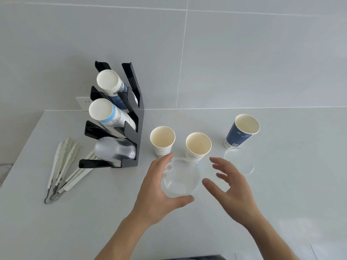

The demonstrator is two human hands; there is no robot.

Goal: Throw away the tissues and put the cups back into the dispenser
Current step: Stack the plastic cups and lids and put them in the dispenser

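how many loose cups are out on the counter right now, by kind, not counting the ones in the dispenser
White paper cups standing upright: 2 (white paper cup, second white paper cup)
Dark blue paper cup, upright: 1
Clear plastic cups: 2 (one held in the left hand at, one on the counter at behind the open right hand)
Total: 5

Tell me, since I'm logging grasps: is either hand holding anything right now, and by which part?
The left hand has a grip on a clear plastic cup, fingers and thumb around its side wall. The right hand is open beside it, holding nothing.
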